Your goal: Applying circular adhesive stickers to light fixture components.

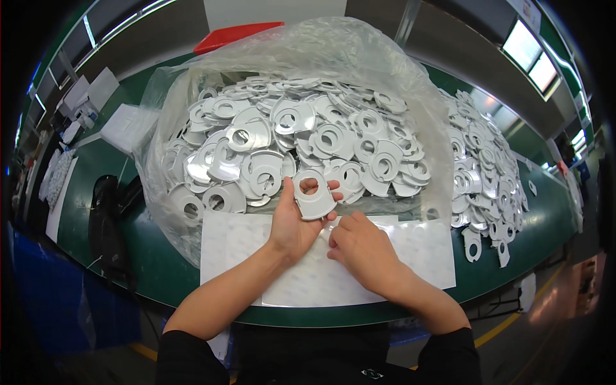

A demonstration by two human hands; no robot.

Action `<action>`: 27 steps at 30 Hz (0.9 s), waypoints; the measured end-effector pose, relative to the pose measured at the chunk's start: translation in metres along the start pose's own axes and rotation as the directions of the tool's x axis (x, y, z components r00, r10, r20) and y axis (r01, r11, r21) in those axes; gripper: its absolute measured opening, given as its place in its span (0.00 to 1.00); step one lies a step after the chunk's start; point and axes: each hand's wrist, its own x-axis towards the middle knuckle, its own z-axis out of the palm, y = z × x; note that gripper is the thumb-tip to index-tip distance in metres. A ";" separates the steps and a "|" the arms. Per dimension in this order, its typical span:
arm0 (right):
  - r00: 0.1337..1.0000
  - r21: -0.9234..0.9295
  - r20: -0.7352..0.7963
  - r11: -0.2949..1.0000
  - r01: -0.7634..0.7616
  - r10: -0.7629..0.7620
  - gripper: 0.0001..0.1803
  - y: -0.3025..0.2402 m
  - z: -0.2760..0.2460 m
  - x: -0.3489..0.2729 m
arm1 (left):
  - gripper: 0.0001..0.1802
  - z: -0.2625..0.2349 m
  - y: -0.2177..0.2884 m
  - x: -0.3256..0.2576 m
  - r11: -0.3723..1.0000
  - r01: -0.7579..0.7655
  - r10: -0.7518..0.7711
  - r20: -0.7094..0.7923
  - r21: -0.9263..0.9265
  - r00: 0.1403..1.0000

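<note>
My left hand (290, 224) is closed around a light grey plastic plate (316, 206) with a round hole, its fingertips showing through the hole and along the right edge. Just right of it and a little nearer to me, my right hand (364, 249) has its fingers curled in a pinch; whatever they hold, if anything, is hidden or too small to make out. Under both hands lie white glossy sheets (398, 276). Beyond them, a large clear plastic bag (427, 109) lies open, full of many similar grey plates (333, 138).
A second heap of grey plates (484, 163) spreads along the right side of the green table (154, 273). On the left are a black tool-like object (106, 218), a white stack (128, 125) and white boxes (96, 90). A red tray (236, 36) sits behind the bag.
</note>
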 end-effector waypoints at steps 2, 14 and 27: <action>0.996 0.041 0.027 0.995 0.086 -0.087 0.08 0.010 -0.004 0.002 | 0.27 0.010 0.000 -0.001 0.998 0.017 -0.013 -0.068 0.059 0.998; 0.987 0.912 -0.121 0.404 0.068 0.106 0.04 0.040 -0.026 0.020 | 0.38 0.008 -0.002 -0.005 0.910 0.180 -0.196 0.005 0.374 0.981; 0.981 0.940 -0.029 0.340 -0.039 0.193 0.07 0.045 0.004 0.031 | 0.38 0.005 -0.004 -0.004 0.902 0.153 -0.184 0.037 0.404 0.982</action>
